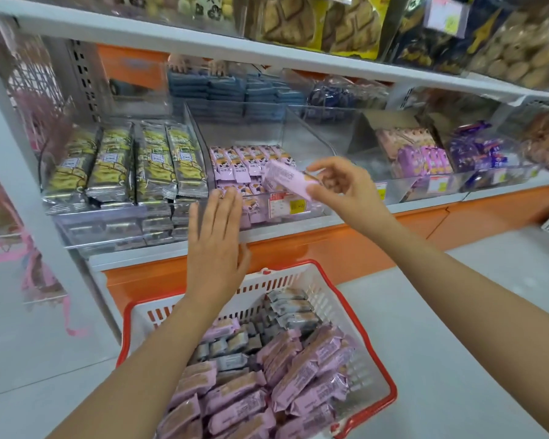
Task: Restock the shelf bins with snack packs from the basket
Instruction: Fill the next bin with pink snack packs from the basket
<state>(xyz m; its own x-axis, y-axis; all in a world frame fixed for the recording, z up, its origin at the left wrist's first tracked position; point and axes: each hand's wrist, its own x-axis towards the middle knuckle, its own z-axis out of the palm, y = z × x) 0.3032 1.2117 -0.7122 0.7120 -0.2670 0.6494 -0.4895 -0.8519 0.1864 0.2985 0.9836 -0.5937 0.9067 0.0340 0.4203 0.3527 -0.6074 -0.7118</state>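
Head view: the right hand point(339, 185) holds a pink snack pack point(286, 180) in a fingertip grip. Its long axis lies across the shelf bin's point(311, 210) front edge. The left hand point(216, 245), flat and empty, hovers beside it, with the basket point(298, 264) below.

**Shelf + floor, what sits where**

White shelf point(292, 228) on an orange base carries a row of clear bins. Left bin point(108, 229): yellow-and-black packs point(124, 163) in rows. Next bin point(317, 210): pink snack packs point(251, 160), price tag on the front wall. Bins further right: purple packs point(422, 156). Upper shelf point(171, 33): bagged biscuits point(298, 23). Grey floor point(457, 296): red-rimmed white basket point(298, 263) standing just before the shelf.
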